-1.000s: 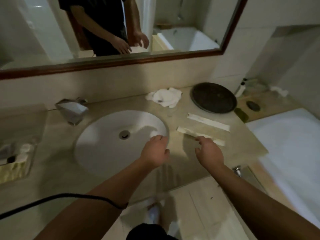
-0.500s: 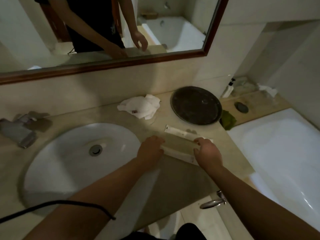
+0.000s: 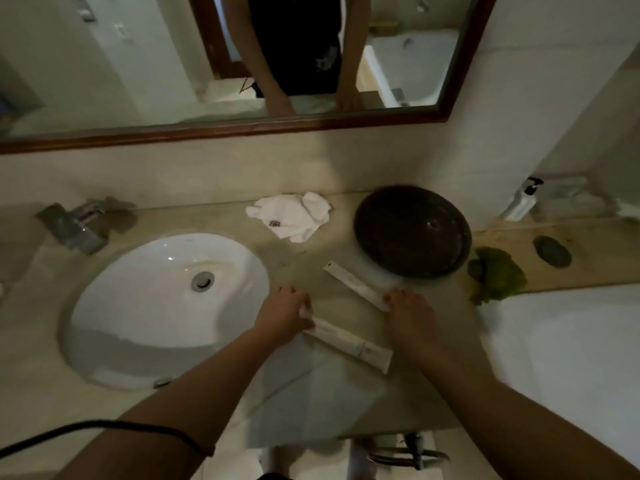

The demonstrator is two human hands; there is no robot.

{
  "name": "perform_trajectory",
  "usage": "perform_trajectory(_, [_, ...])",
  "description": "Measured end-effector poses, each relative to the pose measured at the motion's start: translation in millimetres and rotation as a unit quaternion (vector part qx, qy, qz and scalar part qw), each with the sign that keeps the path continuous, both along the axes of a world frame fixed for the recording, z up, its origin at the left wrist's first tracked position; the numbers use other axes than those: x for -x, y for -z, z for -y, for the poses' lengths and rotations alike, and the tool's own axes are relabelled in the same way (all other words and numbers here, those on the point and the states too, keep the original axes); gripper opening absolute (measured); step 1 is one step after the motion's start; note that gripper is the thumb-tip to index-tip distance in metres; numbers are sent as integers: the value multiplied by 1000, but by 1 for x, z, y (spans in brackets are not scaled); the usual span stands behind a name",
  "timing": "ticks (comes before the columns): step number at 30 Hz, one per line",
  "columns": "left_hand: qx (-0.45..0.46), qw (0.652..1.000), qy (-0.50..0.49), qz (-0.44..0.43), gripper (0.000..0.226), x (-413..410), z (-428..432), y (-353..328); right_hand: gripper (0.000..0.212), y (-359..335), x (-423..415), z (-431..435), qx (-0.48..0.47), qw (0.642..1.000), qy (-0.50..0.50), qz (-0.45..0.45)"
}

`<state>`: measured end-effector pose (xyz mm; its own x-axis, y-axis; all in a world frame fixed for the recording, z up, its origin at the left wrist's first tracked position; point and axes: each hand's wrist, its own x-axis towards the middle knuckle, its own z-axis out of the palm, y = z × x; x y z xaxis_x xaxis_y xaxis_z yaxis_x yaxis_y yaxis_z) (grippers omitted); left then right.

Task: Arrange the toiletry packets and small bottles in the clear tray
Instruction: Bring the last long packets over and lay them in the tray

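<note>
Two long white toiletry packets lie on the beige counter to the right of the sink. My left hand (image 3: 284, 315) curls its fingers over the left end of the near packet (image 3: 349, 342), which slants toward the counter's front edge. My right hand (image 3: 410, 318) has its curled fingertips on the lower right end of the far packet (image 3: 353, 284), just in front of the dark round tray. Neither the clear tray nor any small bottles are in view.
A white oval sink (image 3: 162, 306) with a faucet (image 3: 74, 225) fills the left. A crumpled white cloth (image 3: 291, 216) and a dark round tray (image 3: 412, 232) sit at the back. A pump bottle (image 3: 521, 200), a green cloth (image 3: 498, 273) and a bathtub (image 3: 571, 358) are at the right.
Both hands reached forward from the counter's front edge to the packets. My left hand took the near packet's left end; my right hand shifted onto the far packet's end.
</note>
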<state>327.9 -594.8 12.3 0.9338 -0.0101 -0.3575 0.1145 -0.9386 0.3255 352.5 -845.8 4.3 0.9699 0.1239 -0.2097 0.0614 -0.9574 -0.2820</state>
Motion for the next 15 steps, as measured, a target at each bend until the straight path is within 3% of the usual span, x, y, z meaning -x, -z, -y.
perform_trajectory(5, [4, 999, -38, -34, 36, 24, -1, 2, 15, -6, -4, -4, -67, 996, 5, -54])
perform_trajectory(9, [87, 990, -103, -37, 21, 49, -14, -3, 8, -15, -2, -26, -118, 985, -70, -103])
perform_trajectory(15, [196, 958, -207, -1, 12, 107, -67, -25, 23, -49, 10, -86, -245, 929, -138, -240])
